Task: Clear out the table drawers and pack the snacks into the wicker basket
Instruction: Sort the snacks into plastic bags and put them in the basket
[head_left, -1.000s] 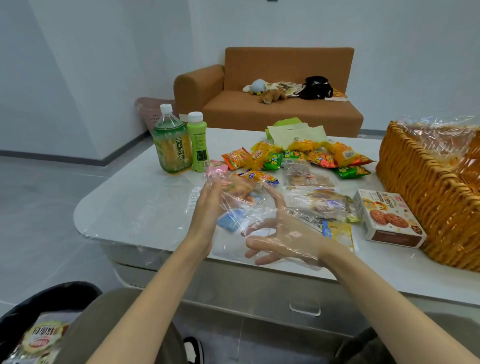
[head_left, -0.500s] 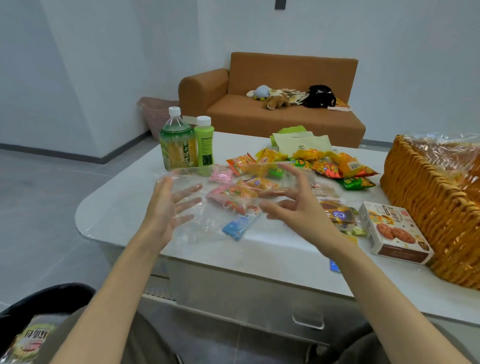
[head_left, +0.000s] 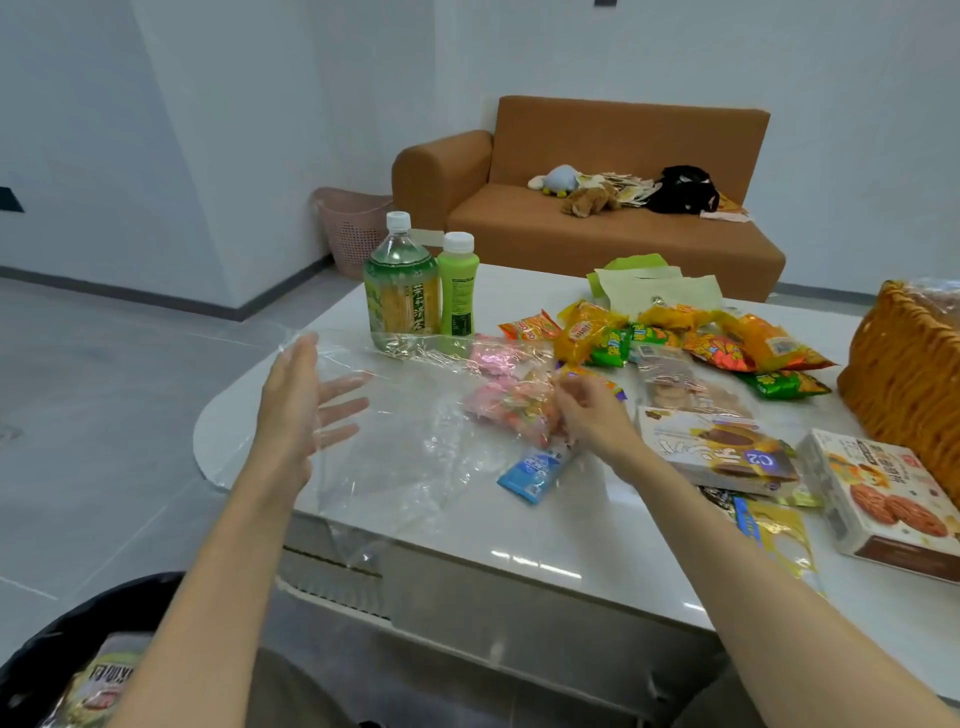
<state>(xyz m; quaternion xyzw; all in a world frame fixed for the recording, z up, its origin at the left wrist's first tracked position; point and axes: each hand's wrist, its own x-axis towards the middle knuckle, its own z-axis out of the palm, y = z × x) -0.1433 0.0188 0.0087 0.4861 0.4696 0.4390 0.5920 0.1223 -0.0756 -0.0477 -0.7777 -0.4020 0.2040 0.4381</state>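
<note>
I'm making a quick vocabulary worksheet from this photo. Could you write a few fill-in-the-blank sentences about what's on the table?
1. The two bottles standing on the table both have ____ caps.
2. The wicker basket sits at the table's ____ edge.
3. The right hand touches a bag of ____ sweets.
4. The left hand is open under a clear ____ sheet.

Missing words: white; right; pink; plastic

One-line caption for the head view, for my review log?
Left hand spreads a clear plastic bag while the right hand grips pink snack packets beside the wicker basket.
</note>
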